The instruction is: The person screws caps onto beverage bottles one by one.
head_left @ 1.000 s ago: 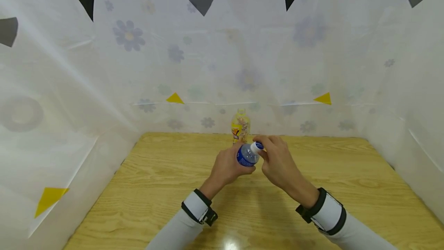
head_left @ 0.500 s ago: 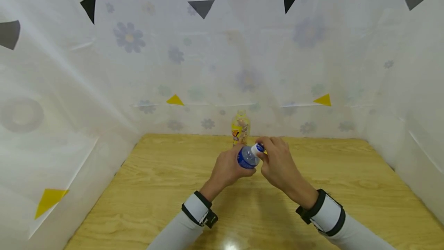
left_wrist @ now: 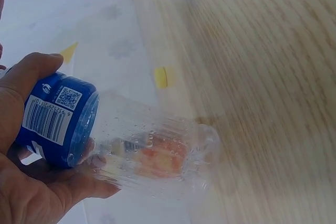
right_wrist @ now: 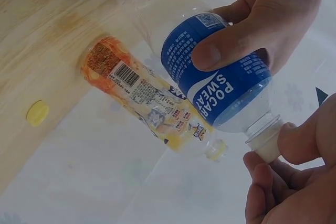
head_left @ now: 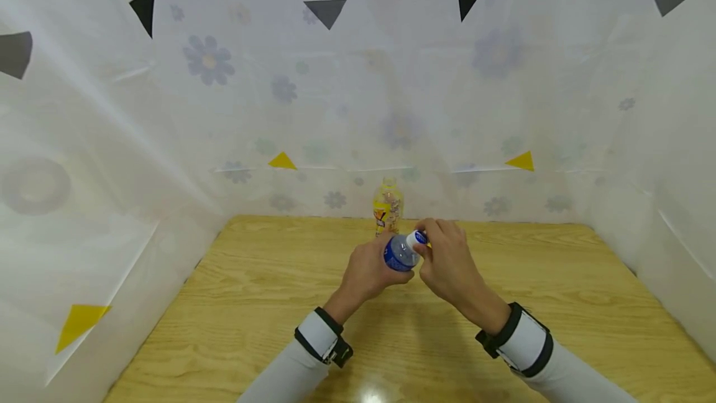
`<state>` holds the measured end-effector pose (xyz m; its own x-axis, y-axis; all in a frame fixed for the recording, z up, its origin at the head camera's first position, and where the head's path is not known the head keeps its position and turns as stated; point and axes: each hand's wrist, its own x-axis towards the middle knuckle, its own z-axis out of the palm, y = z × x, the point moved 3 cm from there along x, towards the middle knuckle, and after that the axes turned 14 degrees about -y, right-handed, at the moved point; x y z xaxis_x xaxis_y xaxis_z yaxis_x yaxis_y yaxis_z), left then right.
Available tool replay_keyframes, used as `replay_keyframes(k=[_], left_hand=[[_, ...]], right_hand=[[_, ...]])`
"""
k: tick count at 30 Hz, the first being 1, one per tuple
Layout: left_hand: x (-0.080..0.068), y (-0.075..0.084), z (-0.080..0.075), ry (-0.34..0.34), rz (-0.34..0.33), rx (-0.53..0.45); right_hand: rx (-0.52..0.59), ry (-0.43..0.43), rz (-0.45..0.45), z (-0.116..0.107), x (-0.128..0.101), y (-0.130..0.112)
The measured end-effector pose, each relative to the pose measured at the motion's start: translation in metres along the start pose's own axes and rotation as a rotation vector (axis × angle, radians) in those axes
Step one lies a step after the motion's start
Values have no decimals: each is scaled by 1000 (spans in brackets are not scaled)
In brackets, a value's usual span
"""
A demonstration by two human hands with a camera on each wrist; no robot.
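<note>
The head view looked forward and down from the near side across the bench (head_left: 268,303). Both wrist views sat close, facing the far wall; all three shared the blue-labelled bottle (head_left: 399,252) (left_wrist: 105,140) (right_wrist: 220,87).

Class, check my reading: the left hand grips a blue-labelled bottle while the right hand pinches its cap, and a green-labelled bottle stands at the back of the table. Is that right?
Not quite. The bottle at the back has a yellow and orange label, not green; the head and right wrist views show it. The rest holds: the left hand grips the blue-labelled bottle and the right hand pinches its cap.

A wooden table (head_left: 252,303) stands inside pale sheeting (head_left: 168,111), seemingly plastic, printed with flowers and triangles.
</note>
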<state>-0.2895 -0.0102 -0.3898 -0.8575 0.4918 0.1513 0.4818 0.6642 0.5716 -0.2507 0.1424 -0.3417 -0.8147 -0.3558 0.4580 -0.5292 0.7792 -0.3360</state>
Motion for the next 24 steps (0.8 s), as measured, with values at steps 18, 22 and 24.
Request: replay_keyframes(k=[18,22,24], left_hand=[[3,3,3,-1,-1,8],[4,4,2,-13,7,2],[5,4,1,-23,7,-1]], right_hand=[[-16,-38,23,-4,-2,1],[-18,-25,16,-5,-3,2],[-15,-22,12,-6,-4,2]])
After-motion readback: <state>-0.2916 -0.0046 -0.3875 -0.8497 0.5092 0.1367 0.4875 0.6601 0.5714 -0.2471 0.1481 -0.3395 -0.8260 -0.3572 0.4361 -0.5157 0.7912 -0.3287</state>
